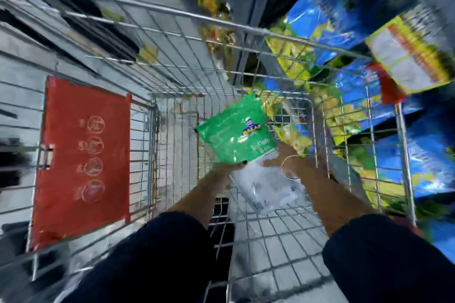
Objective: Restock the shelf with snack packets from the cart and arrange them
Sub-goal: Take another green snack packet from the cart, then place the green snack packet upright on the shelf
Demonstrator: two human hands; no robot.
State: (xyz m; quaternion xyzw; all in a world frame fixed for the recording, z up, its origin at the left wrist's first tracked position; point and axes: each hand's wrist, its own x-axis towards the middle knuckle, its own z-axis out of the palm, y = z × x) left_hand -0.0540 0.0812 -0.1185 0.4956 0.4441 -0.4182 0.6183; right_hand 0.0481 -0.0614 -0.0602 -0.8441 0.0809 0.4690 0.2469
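Note:
A green snack packet (236, 133) with a clear lower half (266, 184) hangs inside the wire cart (172, 15). My left hand (230, 168) grips its lower left edge. My right hand (283, 158) holds the right edge, a thin bangle on the wrist. Both forearms reach down into the cart basket from dark sleeves. The frame is blurred by motion.
The cart's red child-seat flap (83, 157) stands at the left. Blue and yellow snack packets (344, 22) fill the shelf to the right of the cart, one yellow-and-white packet (411, 54) sticking out. Grey floor shows through the cart's mesh.

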